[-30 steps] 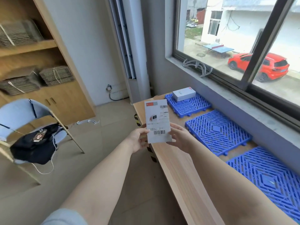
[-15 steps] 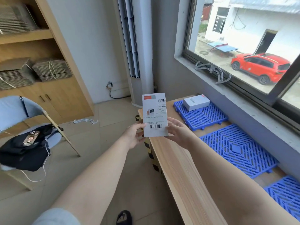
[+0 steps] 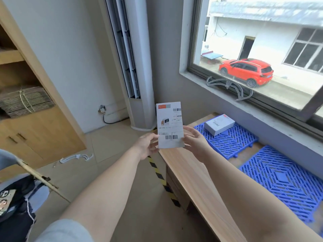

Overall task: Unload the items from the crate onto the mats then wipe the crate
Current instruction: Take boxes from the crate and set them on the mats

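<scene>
Holding the box upright between my left hand and right hand, fingers pinching its lower edges, above the table end. I should lay it flat on the far mat, beside the white box there, not overlapping.

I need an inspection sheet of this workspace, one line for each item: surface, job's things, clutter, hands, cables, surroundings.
Surface: wooden bench under the window, bearing blue mats.
Job's things: white box held upright, barcode label facing the camera; second white box lying on the far blue mat; near blue mat bare; crate not in view.
Clutter: white plastic piece on the floor.
Hands: left hand and right hand hold the box's lower edges.
Cables: black cable from a wall socket.
Surroundings: standing air conditioner, wooden shelves, red car outside.
</scene>
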`<state>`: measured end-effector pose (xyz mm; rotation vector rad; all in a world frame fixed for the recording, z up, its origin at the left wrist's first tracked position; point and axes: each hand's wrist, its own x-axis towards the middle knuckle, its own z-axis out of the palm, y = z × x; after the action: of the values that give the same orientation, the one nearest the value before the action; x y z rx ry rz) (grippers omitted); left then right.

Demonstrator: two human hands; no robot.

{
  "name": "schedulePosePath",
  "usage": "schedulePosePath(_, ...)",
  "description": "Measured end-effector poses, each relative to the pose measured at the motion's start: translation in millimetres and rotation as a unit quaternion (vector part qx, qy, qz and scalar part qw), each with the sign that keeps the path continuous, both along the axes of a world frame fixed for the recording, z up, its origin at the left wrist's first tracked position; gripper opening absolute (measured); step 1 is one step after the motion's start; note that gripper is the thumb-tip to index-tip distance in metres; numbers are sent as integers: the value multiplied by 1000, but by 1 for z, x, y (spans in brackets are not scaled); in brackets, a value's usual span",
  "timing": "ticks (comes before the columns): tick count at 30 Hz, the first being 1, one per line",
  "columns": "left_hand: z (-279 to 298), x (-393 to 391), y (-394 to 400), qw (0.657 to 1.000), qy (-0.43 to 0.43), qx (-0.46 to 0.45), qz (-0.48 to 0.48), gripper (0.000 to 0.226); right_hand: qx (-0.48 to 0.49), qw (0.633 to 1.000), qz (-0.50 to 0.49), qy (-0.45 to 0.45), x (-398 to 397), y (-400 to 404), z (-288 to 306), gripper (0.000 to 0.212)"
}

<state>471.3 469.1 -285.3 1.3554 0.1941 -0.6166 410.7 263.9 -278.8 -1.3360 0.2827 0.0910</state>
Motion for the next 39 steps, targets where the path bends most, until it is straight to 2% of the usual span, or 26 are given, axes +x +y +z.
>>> schedulePosePath(2,-4,21,2,1000,1,3,-11,9,14,1000,-25,1,15,6,-3,58)
schedulePosePath(5,-16,47,-7,1000,6,13,-23,15,20,998,-50,17,29,2,-14,53)
schedulePosePath(9,-30,74,-40,998,21,17,-56,41,21,994,-103,31,42,-22,-24,45)
schedulePosePath(19,-16,130,-188,986,-19,41,-162,43,46,979,-199,9,81,-145,-27,44)
schedulePosePath(22,-9,141,-230,985,-30,37,-165,40,58,972,-229,-7,92,-179,-28,42)
schedulePosePath(30,-46,155,-298,970,-49,71,-228,39,-1,944,-324,64,83,-223,-63,42)
schedulePosePath(39,-73,213,-356,919,-14,113,-378,39,3,900,-414,136,114,-246,-90,46)
